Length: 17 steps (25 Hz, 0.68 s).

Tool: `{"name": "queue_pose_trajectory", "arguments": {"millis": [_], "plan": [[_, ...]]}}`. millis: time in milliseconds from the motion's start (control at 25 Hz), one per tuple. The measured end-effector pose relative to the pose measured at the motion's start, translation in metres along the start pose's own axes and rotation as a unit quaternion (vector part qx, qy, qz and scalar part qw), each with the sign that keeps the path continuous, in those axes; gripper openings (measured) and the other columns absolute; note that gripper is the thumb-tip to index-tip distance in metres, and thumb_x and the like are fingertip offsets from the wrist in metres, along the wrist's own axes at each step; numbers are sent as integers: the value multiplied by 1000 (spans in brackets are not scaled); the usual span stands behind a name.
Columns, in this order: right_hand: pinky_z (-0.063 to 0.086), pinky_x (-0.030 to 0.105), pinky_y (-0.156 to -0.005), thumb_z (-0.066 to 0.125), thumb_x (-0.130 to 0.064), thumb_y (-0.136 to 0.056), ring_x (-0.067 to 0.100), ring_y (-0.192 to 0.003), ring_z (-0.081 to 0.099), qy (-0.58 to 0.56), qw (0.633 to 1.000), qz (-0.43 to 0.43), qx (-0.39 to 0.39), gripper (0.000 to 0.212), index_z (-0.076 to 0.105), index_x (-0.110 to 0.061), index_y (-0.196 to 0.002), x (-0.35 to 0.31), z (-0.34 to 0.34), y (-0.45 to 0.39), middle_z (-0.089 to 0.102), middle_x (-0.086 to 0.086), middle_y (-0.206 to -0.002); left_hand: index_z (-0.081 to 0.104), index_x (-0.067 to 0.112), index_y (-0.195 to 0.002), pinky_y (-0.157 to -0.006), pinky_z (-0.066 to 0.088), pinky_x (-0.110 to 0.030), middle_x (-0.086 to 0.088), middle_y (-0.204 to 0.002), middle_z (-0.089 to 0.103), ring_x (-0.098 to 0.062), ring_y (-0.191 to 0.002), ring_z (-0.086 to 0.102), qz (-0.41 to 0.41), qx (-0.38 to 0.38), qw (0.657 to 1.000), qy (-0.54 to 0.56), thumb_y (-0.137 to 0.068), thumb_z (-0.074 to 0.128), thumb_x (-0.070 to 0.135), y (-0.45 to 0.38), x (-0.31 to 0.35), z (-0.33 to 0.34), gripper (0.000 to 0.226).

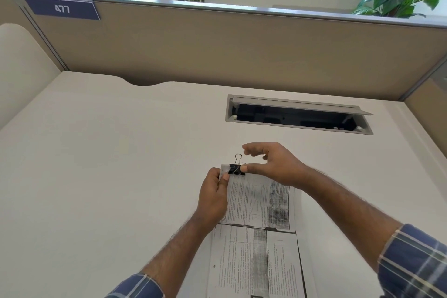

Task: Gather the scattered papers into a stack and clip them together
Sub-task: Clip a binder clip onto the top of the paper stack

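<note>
The clipping step looks nearly done: the left hand [214,195] pinches the far left corner of the paper stack [260,230] — one gathered stack lying on the desk [96,164] — while the one black binder clip [235,169] sits clamped on that top edge. The right hand [273,164] touches the clip with its thumb, fingers loosely spread and gripping nothing. Next, I judge, the upright wire handle needs folding flat.
</note>
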State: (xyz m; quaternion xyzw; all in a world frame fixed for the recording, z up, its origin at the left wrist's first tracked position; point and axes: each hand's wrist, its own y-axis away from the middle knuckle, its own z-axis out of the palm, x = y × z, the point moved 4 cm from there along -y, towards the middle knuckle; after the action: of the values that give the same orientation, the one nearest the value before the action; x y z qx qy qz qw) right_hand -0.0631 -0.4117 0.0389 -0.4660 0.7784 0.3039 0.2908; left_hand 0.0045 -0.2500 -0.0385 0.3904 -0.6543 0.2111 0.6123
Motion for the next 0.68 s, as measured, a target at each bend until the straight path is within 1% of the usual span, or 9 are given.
{"name": "queue_pose_trajectory", "arguments": {"millis": [80,160,280,320,360,400,480,600,680], "plan": [[42,31,-102,75,-52,-77,6,-121,53,-30,999,9,34,72,53,-25,-140,11,-5,8,62,-10,-131,56,20,-99,-69,55,-34,-10,-96,68,-17,-82,64,-8,3,1000,23,-106,43,31,0,1,-2,19],[42,33,-101,73,-49,-80,8,-119,54,-77,991,25,111,66,53,-25,-139,30,-10,24,63,-8,-128,56,22,-97,-66,56,-32,-6,-92,68,-15,-80,64,-17,6,999,46,-106,43,31,1,3,-5,18],[48,32,-95,69,-45,-82,16,-112,58,-179,942,74,275,60,55,-20,-135,68,-9,64,62,1,-121,57,18,-98,-76,60,-45,-16,-100,70,-22,-85,67,-30,-10,997,70,-106,43,30,4,7,-11,19],[49,31,-93,67,-48,-80,16,-109,57,-210,925,93,303,63,55,-20,-135,79,-4,77,61,3,-119,56,17,-99,-80,59,-50,-19,-105,70,-24,-88,68,-32,-11,997,74,-106,43,30,6,8,-13,20],[50,33,-94,66,-50,-78,16,-108,58,-250,913,110,304,65,54,-20,-135,88,3,88,61,3,-118,56,17,-101,-83,58,-53,-21,-108,69,-26,-90,68,-34,-8,996,79,-106,43,30,8,9,-16,20],[51,40,-98,65,-50,-78,18,-109,61,-300,905,116,279,66,54,-19,-134,95,13,95,63,5,-117,57,15,-102,-85,57,-56,-22,-110,69,-29,-93,68,-37,-3,996,85,-106,43,29,9,10,-19,20],[49,48,-103,66,-51,-81,21,-115,65,-384,899,99,185,62,56,-19,-133,97,34,108,69,3,-122,57,11,-106,-87,57,-59,-23,-112,69,-32,-96,68,-37,1,995,97,-107,42,29,10,14,-24,22],[49,42,-102,73,-51,-81,16,-118,65,-402,906,79,107,56,61,-23,-128,91,54,126,70,-2,-125,57,10,-105,-83,59,-54,-18,-106,71,-28,-91,70,-38,7,992,123,-106,44,29,14,25,-27,23],[53,44,-98,77,-39,-80,22,-113,68,-409,904,87,89,51,65,-18,-124,92,61,137,72,3,-121,57,11,-103,-75,62,-49,-14,-101,73,-24,-85,72,-38,19,990,133,-106,44,31,15,33,-32,23]]}}
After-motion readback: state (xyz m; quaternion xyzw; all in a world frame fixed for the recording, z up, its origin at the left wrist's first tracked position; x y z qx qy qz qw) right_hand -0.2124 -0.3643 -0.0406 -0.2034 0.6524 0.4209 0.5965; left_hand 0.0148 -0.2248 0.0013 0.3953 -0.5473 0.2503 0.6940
